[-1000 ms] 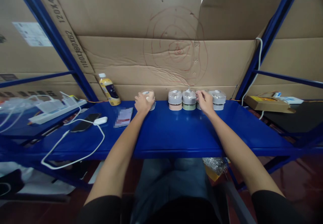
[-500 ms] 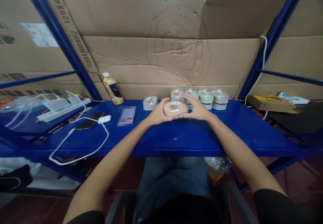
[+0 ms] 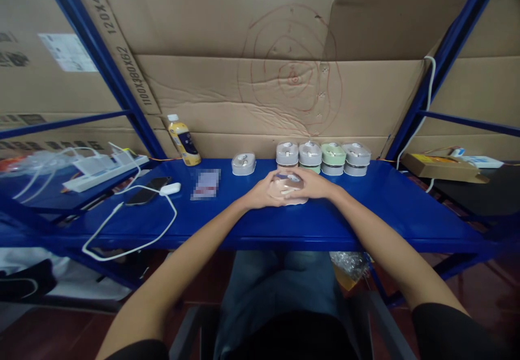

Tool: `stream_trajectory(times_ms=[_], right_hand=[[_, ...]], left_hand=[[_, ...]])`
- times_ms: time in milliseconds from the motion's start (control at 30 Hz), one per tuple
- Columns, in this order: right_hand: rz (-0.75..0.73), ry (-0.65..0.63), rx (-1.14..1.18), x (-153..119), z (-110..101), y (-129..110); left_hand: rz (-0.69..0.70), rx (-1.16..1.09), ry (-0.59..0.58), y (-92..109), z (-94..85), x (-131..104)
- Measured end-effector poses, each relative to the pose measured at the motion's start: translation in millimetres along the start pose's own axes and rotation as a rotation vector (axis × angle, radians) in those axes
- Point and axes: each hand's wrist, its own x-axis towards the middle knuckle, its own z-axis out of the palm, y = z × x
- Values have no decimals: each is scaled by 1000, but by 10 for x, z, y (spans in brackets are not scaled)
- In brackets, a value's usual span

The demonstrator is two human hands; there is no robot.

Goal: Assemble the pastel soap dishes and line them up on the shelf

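A pink rounded box [image 3: 280, 188] with a clear, shiny lid is clasped low over the front-middle of the blue table. My left hand [image 3: 262, 191] wraps its left side, and my right hand [image 3: 312, 183] curls over its right side and top. Fingers of both hands hide much of the box, and what lies under its lid is hard to make out. Just behind my hands stand similar boxes in short stacks: a light-topped stack [image 3: 286, 153], another light-topped stack [image 3: 310, 153], a green-topped stack [image 3: 333, 154] and a grey stack [image 3: 356, 157].
A single clear-lidded box [image 3: 244, 163] stands left of the stacks. Farther left are a blurred-out flat packet [image 3: 206, 184], a yellow bottle [image 3: 184, 141], a dark phone [image 3: 148, 190] and a looped white cable [image 3: 174, 222]. Cardboard [image 3: 203, 84] walls the table's back.
Both hands have come down and slightly towards me with the pink box, and my fingers now cover more of its top. The stacks behind show more fully. The view has shifted slightly.
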Motion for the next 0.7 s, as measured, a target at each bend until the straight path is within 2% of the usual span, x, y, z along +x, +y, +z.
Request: stream_trajectory(times_ms=[167,300,400,567,633,700], right_hand=[[139,174,-66,-37,-262,228],[226,214,-82,-54,-361,360],[229,212,-82,-52,-369,368],[227,261,-71,-56,-396,320],[230,289,-57,-58,-411,324],[229,306,-35,-58,-418,338]], left_hand=[[65,239,-61,39,-84,-36],[74,296,-52,64,-91,-47],[67,288,51,24,-134,-17],[-82,297,401,-62,-302,39],[-110,317,426,-68,-342,33],[-79,329,369,-54,-334,9]])
